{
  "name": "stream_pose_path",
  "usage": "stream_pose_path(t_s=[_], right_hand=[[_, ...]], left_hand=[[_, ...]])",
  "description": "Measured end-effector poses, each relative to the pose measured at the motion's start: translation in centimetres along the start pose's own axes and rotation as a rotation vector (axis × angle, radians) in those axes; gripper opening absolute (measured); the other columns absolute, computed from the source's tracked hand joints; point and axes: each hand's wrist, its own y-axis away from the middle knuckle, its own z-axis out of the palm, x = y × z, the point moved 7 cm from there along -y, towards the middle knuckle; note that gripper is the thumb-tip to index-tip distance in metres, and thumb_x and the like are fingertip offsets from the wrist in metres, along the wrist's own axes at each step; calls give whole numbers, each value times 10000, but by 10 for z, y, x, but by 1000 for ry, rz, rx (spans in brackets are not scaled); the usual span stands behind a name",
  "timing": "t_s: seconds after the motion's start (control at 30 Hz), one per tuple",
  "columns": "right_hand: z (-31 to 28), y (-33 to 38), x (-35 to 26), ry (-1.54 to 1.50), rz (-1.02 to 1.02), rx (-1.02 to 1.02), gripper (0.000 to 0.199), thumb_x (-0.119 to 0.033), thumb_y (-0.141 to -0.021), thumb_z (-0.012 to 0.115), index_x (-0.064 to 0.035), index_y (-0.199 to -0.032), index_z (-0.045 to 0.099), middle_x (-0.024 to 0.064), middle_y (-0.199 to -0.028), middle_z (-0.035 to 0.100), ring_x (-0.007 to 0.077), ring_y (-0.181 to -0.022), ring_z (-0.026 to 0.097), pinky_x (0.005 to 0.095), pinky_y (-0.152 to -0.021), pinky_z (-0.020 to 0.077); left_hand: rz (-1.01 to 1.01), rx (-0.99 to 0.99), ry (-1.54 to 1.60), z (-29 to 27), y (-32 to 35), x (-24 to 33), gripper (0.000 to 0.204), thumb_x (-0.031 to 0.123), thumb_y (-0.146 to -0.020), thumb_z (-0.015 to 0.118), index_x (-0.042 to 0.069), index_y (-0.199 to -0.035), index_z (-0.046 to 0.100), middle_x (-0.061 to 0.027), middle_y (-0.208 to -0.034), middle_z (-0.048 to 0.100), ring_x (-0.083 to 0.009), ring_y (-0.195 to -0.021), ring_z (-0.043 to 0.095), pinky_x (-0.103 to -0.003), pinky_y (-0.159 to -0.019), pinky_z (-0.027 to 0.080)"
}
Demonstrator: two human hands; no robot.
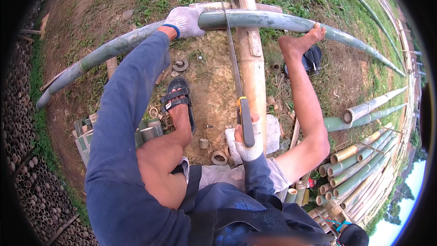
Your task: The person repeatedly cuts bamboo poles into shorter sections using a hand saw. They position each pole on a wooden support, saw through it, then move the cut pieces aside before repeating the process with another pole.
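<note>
A long green bamboo pole lies across a thick yellow bamboo post that serves as a rest. My left hand, in a white knit glove, grips the pole just left of the post. My right hand, gloved too, holds the black and yellow handle of a hand saw. The saw's thin blade reaches up to the pole and meets it near my left hand. My bare right foot presses on the pole to the right of the post. My left foot wears a black sandal on the dirt.
Short cut bamboo rings lie on the dirt by my legs. A heap of green and yellow bamboo poles lies at the right. Stacked bamboo ends fill the left edge. A loose black sandal sits beyond my right foot.
</note>
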Motion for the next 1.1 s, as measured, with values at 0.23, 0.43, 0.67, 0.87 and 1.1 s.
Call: stream_pose_path(t_s=[0.23,0.43,0.67,0.87,1.1], right_hand=[[85,-205,64,-65,-75,4,461,-2,-939,695,-28,-1371,538,103,-1041,636,219,-874,650,364,-857,568],[8,14,15,-43,52,-35,445,-44,-925,654,-16,-1362,570,85,-1085,599,176,-900,611,340,-844,548],[25,-40,32,-81,171,-24,434,-18,-957,663,-36,-1380,564,64,-1090,588,143,-945,573,322,-856,519],[79,-170,71,-168,-30,-33,523,-3,-936,722,-63,-1411,513,50,-992,638,169,-883,649,347,-854,568],[-9,46,-11,-5,134,-62,450,-18,-934,646,-29,-1377,572,92,-1092,624,198,-966,650,349,-895,549]], left_hand=[[18,55,28,-9,6,3,673,533,-764,840,123,-1287,732,-231,-1111,808,-421,-1024,788,-516,-922,632],[46,72,78,-6,3,2,585,456,-755,832,150,-1248,756,-215,-1058,814,-420,-971,791,-518,-870,639],[18,42,84,-1,2,0,596,444,-741,843,173,-1267,769,-208,-1098,817,-413,-1018,793,-523,-903,637],[42,51,24,-10,5,6,676,493,-754,858,143,-1316,723,-216,-1125,812,-411,-1031,791,-522,-915,631],[49,-3,19,-3,0,2,746,547,-773,843,97,-1350,697,-241,-1089,804,-427,-1013,786,-524,-918,627]])
